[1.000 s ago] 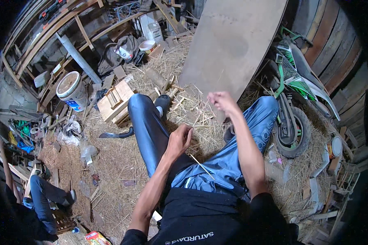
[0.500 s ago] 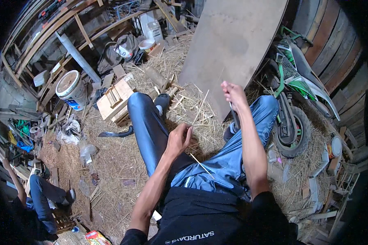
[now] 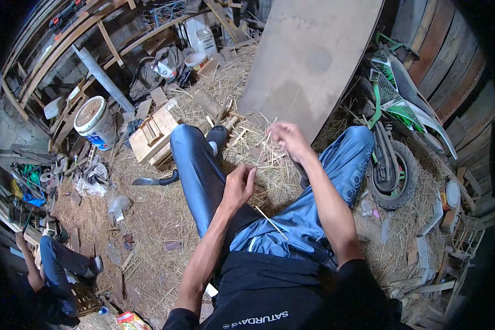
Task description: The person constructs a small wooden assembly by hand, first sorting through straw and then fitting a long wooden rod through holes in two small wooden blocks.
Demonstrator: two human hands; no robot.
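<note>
I sit with my knees apart over straw-covered ground. My left hand [image 3: 240, 184] is between my thighs, thumb and fingers pinched together; whatever thin piece they hold is too small to make out. Farther forward and to the right, my right hand [image 3: 289, 140] is raised, slightly blurred, its fingers curled. A thin pale line shows by its fingertips, but I cannot tell what it grips. One pale thin stick [image 3: 271, 223] lies across my lap. Several pale slivers [image 3: 272, 157] lie on the straw below my hands. Left of my left knee lies a dark flat blade with a black handle [image 3: 157, 180].
A light wooden block [image 3: 154, 135] stands beside my left knee, with a white bucket [image 3: 96, 121] beyond it. A large board [image 3: 313, 60] leans ahead. A green-and-white motorbike [image 3: 393, 110] stands at the right. Another person's leg [image 3: 63, 261] shows at the lower left.
My right hand has swung left and slightly down, toward my left hand. The left hand has hardly moved. A thin strip seen reaching right from it no longer shows clearly.
</note>
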